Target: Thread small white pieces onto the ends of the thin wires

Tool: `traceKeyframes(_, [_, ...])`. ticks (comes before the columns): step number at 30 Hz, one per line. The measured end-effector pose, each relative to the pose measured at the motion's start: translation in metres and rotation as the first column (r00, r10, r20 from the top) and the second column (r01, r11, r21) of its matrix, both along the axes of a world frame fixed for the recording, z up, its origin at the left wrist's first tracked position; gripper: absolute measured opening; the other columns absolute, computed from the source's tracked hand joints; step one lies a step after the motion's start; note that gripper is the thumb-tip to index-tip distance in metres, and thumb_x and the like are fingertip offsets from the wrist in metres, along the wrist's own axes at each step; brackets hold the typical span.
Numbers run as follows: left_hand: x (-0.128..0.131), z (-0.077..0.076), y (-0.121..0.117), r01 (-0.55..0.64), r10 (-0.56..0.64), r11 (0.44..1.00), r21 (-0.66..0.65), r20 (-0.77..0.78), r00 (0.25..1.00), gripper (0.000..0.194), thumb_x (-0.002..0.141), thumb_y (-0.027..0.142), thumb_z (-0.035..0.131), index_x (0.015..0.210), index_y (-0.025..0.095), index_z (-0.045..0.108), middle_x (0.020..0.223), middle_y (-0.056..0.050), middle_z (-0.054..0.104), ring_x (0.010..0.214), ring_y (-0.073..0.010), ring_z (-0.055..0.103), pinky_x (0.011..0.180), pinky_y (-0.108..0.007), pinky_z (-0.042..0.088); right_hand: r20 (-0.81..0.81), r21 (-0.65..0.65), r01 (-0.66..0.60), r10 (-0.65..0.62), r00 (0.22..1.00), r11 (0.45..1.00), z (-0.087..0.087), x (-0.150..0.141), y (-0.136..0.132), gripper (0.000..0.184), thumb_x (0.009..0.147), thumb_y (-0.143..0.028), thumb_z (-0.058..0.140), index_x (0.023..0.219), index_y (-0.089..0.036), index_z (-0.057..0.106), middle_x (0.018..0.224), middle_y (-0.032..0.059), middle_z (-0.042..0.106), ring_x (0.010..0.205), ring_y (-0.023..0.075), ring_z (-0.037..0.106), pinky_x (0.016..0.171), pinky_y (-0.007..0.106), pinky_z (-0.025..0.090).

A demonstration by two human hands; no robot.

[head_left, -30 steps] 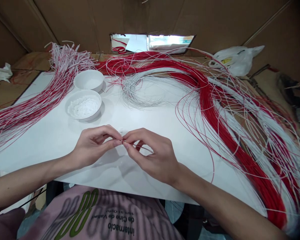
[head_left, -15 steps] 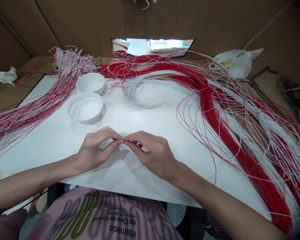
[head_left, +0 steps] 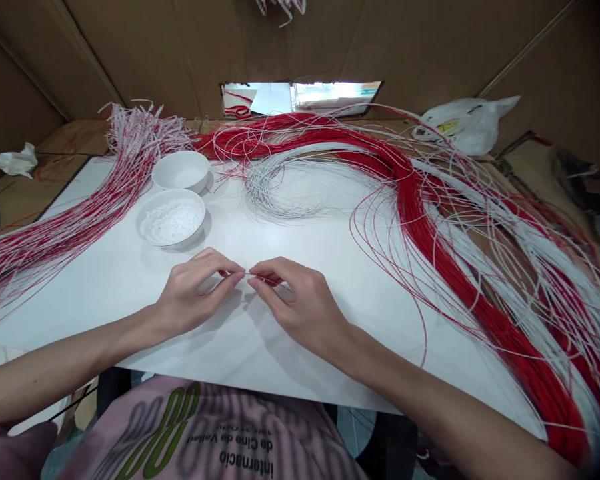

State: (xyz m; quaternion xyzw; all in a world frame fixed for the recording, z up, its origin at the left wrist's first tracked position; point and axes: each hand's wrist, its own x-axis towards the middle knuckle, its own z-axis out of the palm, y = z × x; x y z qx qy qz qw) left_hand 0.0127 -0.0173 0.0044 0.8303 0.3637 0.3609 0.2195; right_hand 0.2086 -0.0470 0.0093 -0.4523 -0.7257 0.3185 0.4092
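My left hand (head_left: 196, 285) is pinched shut on one end of a thin cord (head_left: 255, 275) over the white tabletop. The same cord runs into my right hand (head_left: 300, 297), where the fingertips grip it a short gap away. Its colour is hard to make out, and part of it is hidden by the right fingers. Just beyond my hands stands a white bowl (head_left: 147, 230) holding small white pieces (head_left: 173, 223). Behind that is a second white bowl (head_left: 180, 171).
A thick bundle of red and white cords (head_left: 417, 220) curves along the back and right. Another bundle (head_left: 90, 210) with white ends lies at the left. Cardboard walls (head_left: 145, 53) enclose the table (head_left: 300, 247). A plastic bag (head_left: 470, 127) sits at the back right.
My fingertips have drawn slightly apart, and a short length of cord now shows between them. The view has shifted a little; the bowls and bundles lie as before.
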Motion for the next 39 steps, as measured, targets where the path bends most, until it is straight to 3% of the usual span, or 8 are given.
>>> traceKeyframes(4, [-0.004, 0.001, 0.003, 0.032, -0.032, 0.999, 0.015, -0.048, 0.998, 0.010, 0.085, 0.017, 0.064, 0.094, 0.019, 0.067, 0.087, -0.004, 0.072, 0.080, -0.0174, 0.063, 0.076, -0.032, 0.049, 0.080, 0.003, 0.065, -0.065, 0.995, 0.998, -0.003, 0.001, 0.002, 0.009, 0.091, -0.015, 0.056, 0.087, -0.018, 0.063, 0.079, 0.0003, 0.064, 0.067, 0.0119, 0.057, 0.062, 0.025, 0.044])
traceKeyframes(11, [-0.011, 0.000, 0.010, 0.001, -0.015, 0.999, -0.054, -0.262, 0.965, 0.009, 0.084, 0.023, 0.064, 0.090, 0.017, 0.068, 0.082, -0.004, 0.065, 0.078, -0.0171, 0.059, 0.078, -0.033, 0.045, 0.219, -0.032, 0.183, -0.172, 0.960, 0.983, -0.004, 0.006, 0.008, 0.008, 0.092, -0.015, 0.054, 0.086, -0.018, 0.059, 0.083, 0.0000, 0.062, 0.069, 0.0130, 0.054, 0.062, 0.027, 0.038])
traceKeyframes(21, [-0.008, -0.011, 0.011, -0.056, 0.036, 0.994, -0.092, -0.199, 0.979, 0.012, 0.087, 0.025, 0.064, 0.092, 0.020, 0.073, 0.084, -0.005, 0.067, 0.080, -0.0172, 0.059, 0.073, -0.030, 0.047, 0.234, 0.000, 0.165, -0.161, 0.959, 0.986, -0.003, 0.007, 0.007, 0.007, 0.091, -0.018, 0.057, 0.085, -0.019, 0.060, 0.085, 0.0003, 0.063, 0.067, 0.0121, 0.054, 0.061, 0.027, 0.039])
traceKeyframes(27, [-0.010, -0.010, 0.012, -0.071, 0.046, 0.984, -0.162, -0.155, 0.987, 0.013, 0.089, 0.026, 0.060, 0.090, 0.020, 0.071, 0.087, -0.005, 0.070, 0.083, -0.0180, 0.062, 0.076, -0.032, 0.049, 0.107, 0.062, 0.117, -0.123, 0.987, 0.991, -0.003, 0.006, 0.007, 0.010, 0.091, -0.014, 0.054, 0.084, -0.019, 0.058, 0.080, 0.0008, 0.060, 0.070, 0.0128, 0.056, 0.064, 0.026, 0.045])
traceKeyframes(30, [-0.008, -0.005, 0.009, -0.094, 0.092, 0.935, -0.343, -0.022, 0.996, 0.014, 0.088, 0.030, 0.062, 0.090, 0.019, 0.070, 0.089, -0.006, 0.072, 0.083, -0.0182, 0.065, 0.075, -0.030, 0.052, 0.088, 0.091, 0.107, -0.115, 0.990, 0.990, -0.001, 0.005, 0.006, 0.010, 0.091, -0.013, 0.054, 0.084, -0.019, 0.058, 0.078, 0.0002, 0.059, 0.065, 0.0118, 0.053, 0.061, 0.025, 0.044])
traceKeyframes(33, [-0.004, 0.001, 0.005, -0.028, 0.134, 0.852, -0.523, 0.166, 0.977, 0.015, 0.083, 0.031, 0.069, 0.089, 0.018, 0.071, 0.091, -0.005, 0.073, 0.086, -0.0182, 0.067, 0.079, -0.029, 0.054, 0.090, 0.108, 0.097, -0.106, 0.990, 0.989, 0.000, 0.005, 0.004, 0.009, 0.091, -0.014, 0.055, 0.085, -0.019, 0.058, 0.080, 0.0006, 0.060, 0.066, 0.0117, 0.054, 0.062, 0.026, 0.044])
traceKeyframes(39, [-0.002, 0.007, 0.004, 0.062, 0.172, 0.749, -0.660, 0.283, 0.944, 0.018, 0.078, 0.032, 0.074, 0.087, 0.016, 0.071, 0.087, -0.006, 0.073, 0.080, -0.0172, 0.068, 0.072, -0.027, 0.057, 0.066, 0.124, 0.024, -0.033, 0.997, 0.992, 0.000, 0.003, 0.000, 0.008, 0.093, -0.017, 0.053, 0.087, -0.019, 0.059, 0.083, 0.0016, 0.062, 0.062, 0.0102, 0.054, 0.058, 0.025, 0.045])
